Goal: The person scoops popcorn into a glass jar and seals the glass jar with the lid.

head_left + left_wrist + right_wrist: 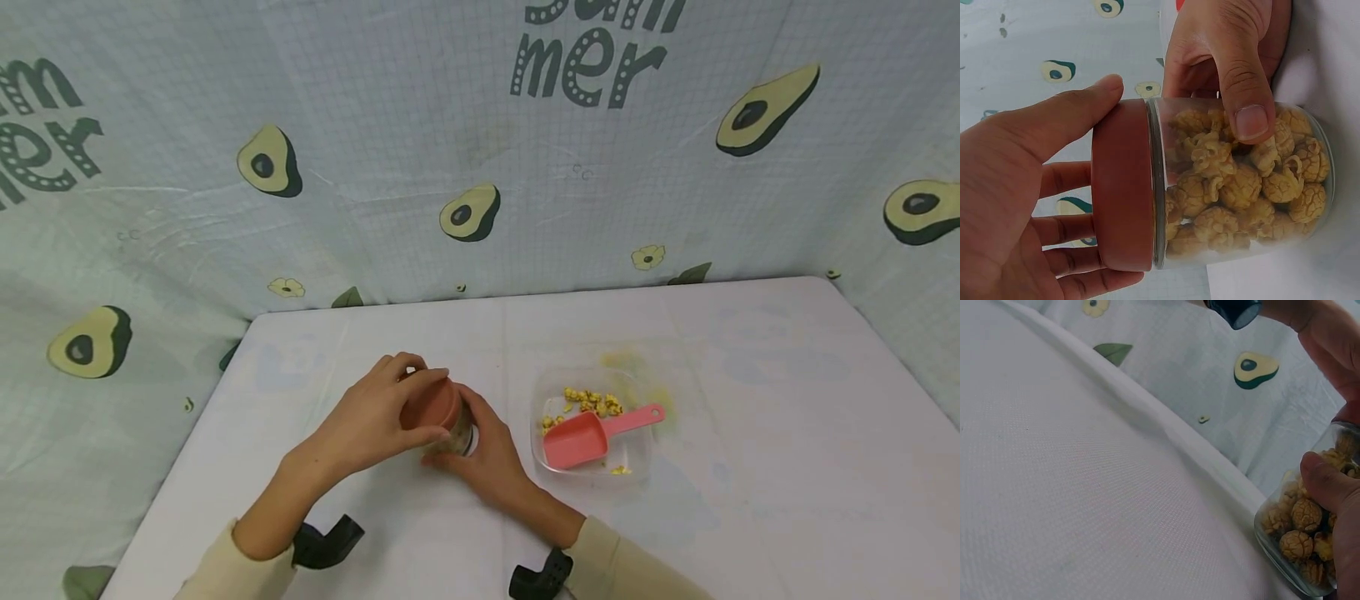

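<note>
A clear glass jar [459, 435] full of popcorn [1241, 187] stands on the white table [750, 433], left of the middle. A reddish-brown lid [431, 404] sits on its mouth. My left hand [390, 404] grips this lid [1119, 194] from above, thumb on one side and fingers curled round the other. From the right, my right hand [487, 450] holds the jar's body, its thumb [1244, 94] pressed on the glass. In the right wrist view the jar [1297, 534] shows at the lower right under that thumb [1329, 484].
A clear plastic tray [637, 454] lies just right of the jar, with some loose popcorn [592, 402] and a pink scoop [581, 437] in it. Yellow crumbs dust the cloth behind it. An avocado-print cloth [465, 167] hangs behind the table.
</note>
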Demonstrator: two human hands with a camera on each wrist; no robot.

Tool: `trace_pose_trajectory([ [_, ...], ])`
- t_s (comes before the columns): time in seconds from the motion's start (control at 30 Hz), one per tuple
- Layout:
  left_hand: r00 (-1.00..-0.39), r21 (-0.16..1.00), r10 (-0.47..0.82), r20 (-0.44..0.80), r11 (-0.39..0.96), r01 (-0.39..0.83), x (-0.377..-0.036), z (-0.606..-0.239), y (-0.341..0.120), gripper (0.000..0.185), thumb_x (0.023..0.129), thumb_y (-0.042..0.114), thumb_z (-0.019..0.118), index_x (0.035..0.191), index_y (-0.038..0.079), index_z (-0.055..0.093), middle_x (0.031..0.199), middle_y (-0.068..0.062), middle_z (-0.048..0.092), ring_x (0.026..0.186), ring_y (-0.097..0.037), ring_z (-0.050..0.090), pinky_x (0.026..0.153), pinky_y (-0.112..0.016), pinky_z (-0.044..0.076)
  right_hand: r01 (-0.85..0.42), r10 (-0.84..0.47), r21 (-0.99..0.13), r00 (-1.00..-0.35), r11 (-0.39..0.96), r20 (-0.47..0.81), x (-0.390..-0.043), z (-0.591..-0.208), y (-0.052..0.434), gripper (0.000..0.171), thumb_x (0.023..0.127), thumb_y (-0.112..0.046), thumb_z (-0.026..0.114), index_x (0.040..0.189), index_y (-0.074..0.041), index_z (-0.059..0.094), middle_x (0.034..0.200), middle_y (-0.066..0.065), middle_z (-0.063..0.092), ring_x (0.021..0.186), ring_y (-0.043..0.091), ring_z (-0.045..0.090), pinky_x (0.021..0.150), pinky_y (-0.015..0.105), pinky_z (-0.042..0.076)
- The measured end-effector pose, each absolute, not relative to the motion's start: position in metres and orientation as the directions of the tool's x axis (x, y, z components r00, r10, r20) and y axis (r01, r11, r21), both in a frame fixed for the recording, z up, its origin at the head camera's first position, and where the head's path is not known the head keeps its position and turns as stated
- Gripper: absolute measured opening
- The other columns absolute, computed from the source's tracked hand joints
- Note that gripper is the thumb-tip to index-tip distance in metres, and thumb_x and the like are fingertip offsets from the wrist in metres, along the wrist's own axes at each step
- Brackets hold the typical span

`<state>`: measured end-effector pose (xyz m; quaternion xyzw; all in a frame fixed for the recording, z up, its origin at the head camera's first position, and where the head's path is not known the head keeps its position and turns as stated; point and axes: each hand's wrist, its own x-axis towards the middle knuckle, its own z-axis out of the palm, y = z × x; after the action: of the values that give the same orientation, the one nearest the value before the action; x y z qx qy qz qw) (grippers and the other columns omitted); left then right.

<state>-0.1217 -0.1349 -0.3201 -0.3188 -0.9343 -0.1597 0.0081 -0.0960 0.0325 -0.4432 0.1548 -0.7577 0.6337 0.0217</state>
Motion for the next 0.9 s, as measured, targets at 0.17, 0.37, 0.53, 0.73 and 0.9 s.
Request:
trace_pose_trajectory([
  [0.17, -0.773, 0.299, 0.622, 0.126, 0.719, 0.628, -0.123, -0.32, -0.138, 0.066, 0.074, 0.044, 0.081, 0.13, 0.016, 0.06, 0.119, -0.003, 0.052, 0.108, -0.02, 0.049, 0.077, -0.037, 0.055, -0.261, -0.214, -0.956, -0.95, 0.137, 0.229, -0.09, -0.421, 0.034, 0.082, 0.073, -0.013, 0.084, 0.142, -0.011, 0.039, 0.137, 0.002, 0.048, 0.125, 0.018, 0.046, 0.106, 0.043, 0.039],
  [0.37, -0.758, 0.313, 0.641, 0.121, 0.7, 0.642, -0.124, -0.32, -0.14, 0.065, 0.074, 0.044, 0.08, 0.131, 0.018, 0.059, 0.121, -0.002, 0.052, 0.108, -0.019, 0.05, 0.077, -0.036, 0.055, -0.246, -0.227, -0.959, -0.951, 0.138, 0.211, -0.085, -0.404, 0.036, 0.08, 0.074, -0.008, 0.083, 0.141, -0.004, 0.039, 0.138, 0.007, 0.048, 0.125, 0.021, 0.046, 0.107, 0.042, 0.039],
  [0.53, -0.742, 0.304, 0.66, 0.121, 0.687, 0.661, -0.125, -0.319, -0.141, 0.065, 0.075, 0.043, 0.081, 0.13, 0.017, 0.06, 0.121, -0.002, 0.052, 0.109, -0.019, 0.05, 0.079, -0.037, 0.055, -0.254, -0.219, -0.957, -0.951, 0.141, 0.22, -0.092, -0.428, 0.032, 0.085, 0.073, -0.012, 0.084, 0.143, -0.011, 0.037, 0.14, 0.002, 0.046, 0.127, 0.019, 0.044, 0.107, 0.044, 0.037],
  [0.73, -0.725, 0.3, 0.679, 0.114, 0.673, 0.676, -0.127, -0.317, -0.142, 0.063, 0.075, 0.042, 0.081, 0.13, 0.018, 0.06, 0.122, -0.001, 0.051, 0.111, -0.019, 0.049, 0.08, -0.037, 0.054, -0.277, -0.231, -0.951, -0.943, 0.14, 0.241, -0.097, -0.444, 0.032, 0.086, 0.074, -0.023, 0.085, 0.144, -0.021, 0.035, 0.141, -0.007, 0.044, 0.127, 0.012, 0.042, 0.108, 0.041, 0.037],
  [0.9, -0.717, 0.312, 0.689, 0.104, 0.662, 0.681, -0.127, -0.317, -0.143, 0.063, 0.076, 0.039, 0.081, 0.13, 0.018, 0.06, 0.125, 0.0, 0.051, 0.112, -0.018, 0.049, 0.081, -0.037, 0.054, -0.283, -0.243, -0.947, -0.94, 0.155, 0.241, -0.097, -0.445, 0.034, 0.086, 0.075, -0.028, 0.083, 0.145, -0.022, 0.034, 0.141, -0.008, 0.043, 0.128, 0.011, 0.041, 0.107, 0.041, 0.038],
])
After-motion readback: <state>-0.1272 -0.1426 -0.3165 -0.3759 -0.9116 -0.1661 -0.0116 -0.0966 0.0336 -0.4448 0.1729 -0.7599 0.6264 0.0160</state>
